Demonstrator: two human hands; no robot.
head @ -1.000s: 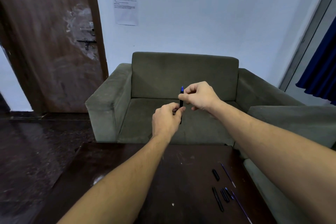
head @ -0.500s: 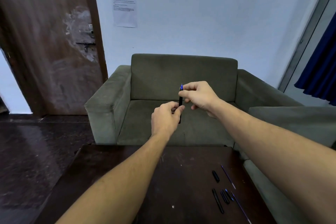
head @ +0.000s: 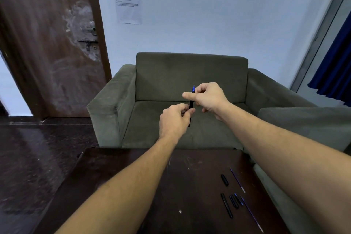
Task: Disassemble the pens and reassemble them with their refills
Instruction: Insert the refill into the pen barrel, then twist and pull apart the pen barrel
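Landmark: the sofa (head: 191,76), green, facing the camera beyond the bench (head: 121,173).

Left of the sofa stands a brown door (head: 47,43); no change noted there apart from the camera's own shift, the sofa now sitting slightly lower in the picture than half a second ago.

In front of the sofa seat, the left hand (head: 173,119) is closed around the lower part of the pen (head: 191,104), its fingers (head: 187,111) pinched on the black barrel. Grip unchanged from the earlier frame.

The pen is upright, held in the air before the sofa seat, blue tip uppermost.

The right hand (head: 208,97) is just right of the pen's top, fingers pinched on the blue end. Against the earlier frame, the thumb now lies extended across the front of the pen, pointing left; before it was tucked nearer the palm.

Nearer than the sofa, on the bench's right part, lie loose pen parts: a short black cap (head: 224,180), a thin refill (head: 237,180), a black barrel (head: 226,205), a cluster of small pieces (head: 235,201) and a second refill (head: 251,214). Layout matches the earlier frame.
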